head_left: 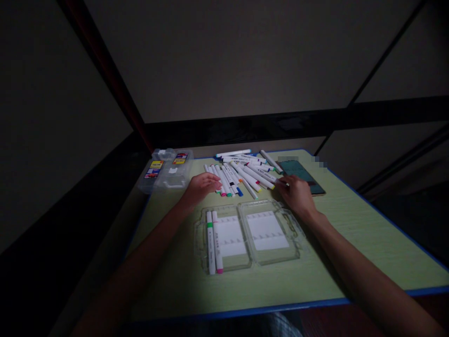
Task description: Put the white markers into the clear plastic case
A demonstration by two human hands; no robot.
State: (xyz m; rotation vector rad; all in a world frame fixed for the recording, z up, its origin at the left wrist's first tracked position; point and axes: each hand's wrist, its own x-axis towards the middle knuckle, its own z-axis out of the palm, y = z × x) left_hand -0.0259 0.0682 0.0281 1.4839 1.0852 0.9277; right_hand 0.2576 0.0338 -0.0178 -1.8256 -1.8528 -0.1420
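1. The open case (280, 257), of clear plastic, is laid flat on the table (368, 234) directly before the person. Both halves are turned upward, so each half can be reached from above without being held.
2. In the left half of the open case, two markers (213, 241) are laid side by side against the outer wall, one with a green cap and one with a pink cap. The wall probably keeps them from rolling.
3. Just behind the open case, the loose markers (245, 173) are spread in a rough fan. Most lie apart, so single ones can be separated easily.
4. The left hand (201, 186) is placed behind the left half of the open case, on the left end of the fan. Its fingers are relaxed and loosely spread over some markers; nothing is grasped.
5. The right hand (297, 193) is placed behind the right half of the open case. Its fingertips are bent onto one marker at the right end of the fan. Whether this marker is really pinched cannot be told in the dim light.
6. Far behind and left of the open case, a second case (168, 171) is seen, closed. Behind and right, a dark flat thing (303, 175) is lying.
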